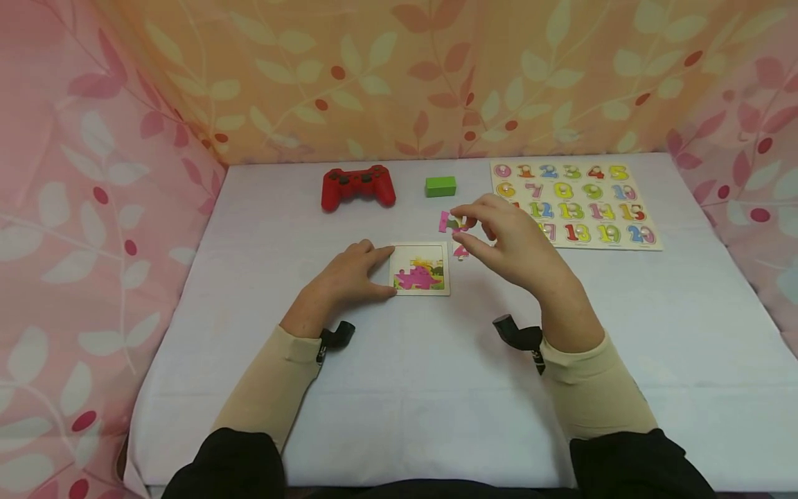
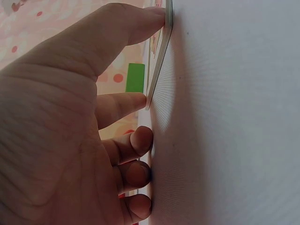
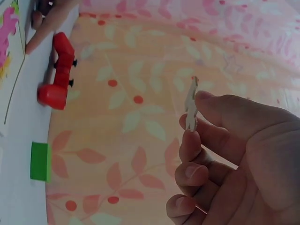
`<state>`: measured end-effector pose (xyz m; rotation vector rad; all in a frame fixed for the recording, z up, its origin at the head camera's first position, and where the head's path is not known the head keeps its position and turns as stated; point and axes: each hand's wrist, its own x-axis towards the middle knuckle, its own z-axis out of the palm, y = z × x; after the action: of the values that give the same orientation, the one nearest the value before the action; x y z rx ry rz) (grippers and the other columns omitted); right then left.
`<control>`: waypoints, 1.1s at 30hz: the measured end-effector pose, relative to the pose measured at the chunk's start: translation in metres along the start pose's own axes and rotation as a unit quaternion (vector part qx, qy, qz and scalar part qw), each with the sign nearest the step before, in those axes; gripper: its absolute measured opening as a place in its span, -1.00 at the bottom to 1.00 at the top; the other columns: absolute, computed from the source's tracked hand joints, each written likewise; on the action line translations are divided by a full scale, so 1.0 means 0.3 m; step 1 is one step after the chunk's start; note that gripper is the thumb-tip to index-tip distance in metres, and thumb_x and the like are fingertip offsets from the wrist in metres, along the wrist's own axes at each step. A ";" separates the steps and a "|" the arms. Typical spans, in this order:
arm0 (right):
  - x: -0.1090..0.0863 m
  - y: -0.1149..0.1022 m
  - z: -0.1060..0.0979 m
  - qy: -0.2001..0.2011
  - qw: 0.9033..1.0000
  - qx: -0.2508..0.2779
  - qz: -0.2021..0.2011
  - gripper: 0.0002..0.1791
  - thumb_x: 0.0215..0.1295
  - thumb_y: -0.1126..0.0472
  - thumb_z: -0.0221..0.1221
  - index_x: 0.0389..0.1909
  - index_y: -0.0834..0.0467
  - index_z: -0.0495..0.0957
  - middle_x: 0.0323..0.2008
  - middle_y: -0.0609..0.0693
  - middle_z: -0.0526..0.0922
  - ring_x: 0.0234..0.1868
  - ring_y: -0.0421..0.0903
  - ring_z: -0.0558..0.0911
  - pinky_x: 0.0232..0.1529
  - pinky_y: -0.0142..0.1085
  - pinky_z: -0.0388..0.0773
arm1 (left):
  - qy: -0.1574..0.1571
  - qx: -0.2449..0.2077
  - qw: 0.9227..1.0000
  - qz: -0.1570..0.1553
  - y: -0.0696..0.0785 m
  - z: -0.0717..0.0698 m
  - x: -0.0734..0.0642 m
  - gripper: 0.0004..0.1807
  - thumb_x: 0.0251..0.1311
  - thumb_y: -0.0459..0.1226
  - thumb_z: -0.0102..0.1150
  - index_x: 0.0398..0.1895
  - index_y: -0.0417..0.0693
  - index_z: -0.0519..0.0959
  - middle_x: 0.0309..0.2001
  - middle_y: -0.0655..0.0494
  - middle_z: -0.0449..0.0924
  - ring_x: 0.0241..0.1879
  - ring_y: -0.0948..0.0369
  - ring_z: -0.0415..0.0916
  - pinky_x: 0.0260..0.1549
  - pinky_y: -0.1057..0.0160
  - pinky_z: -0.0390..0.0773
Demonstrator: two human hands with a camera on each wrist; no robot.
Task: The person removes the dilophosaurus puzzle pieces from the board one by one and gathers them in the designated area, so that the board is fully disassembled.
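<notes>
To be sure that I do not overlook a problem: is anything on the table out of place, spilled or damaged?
Nothing looks spilled or damaged. Only the small puzzle looks unfinished: its far part is partly bare, one loose pink piece lies to its right, and the right grip holds another piece.

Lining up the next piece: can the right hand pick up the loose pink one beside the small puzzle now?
Probably not yet: the loose pink piece lies close to the right hand, but that hand is pinching another piece, so its grip looks taken.
</notes>
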<state>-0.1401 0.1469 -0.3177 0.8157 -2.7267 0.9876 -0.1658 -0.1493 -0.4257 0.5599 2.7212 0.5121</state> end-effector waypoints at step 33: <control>0.010 0.294 0.116 -0.192 0.970 -0.023 0.147 -0.64 0.21 0.14 0.39 0.04 0.08 0.74 -0.24 -0.02 0.62 -0.19 0.00 0.50 -0.17 -0.12 0.44 | -0.001 0.004 1.000 -0.004 -0.001 0.003 0.003 0.00 0.10 0.20 0.41 0.60 0.21 0.24 0.10 0.12 0.37 0.10 0.15 0.30 0.08 0.06 0.48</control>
<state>-0.1873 0.1801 -0.3930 0.6645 -3.2663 0.8860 -0.1664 -0.1490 -0.4267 0.5509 2.7244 0.4990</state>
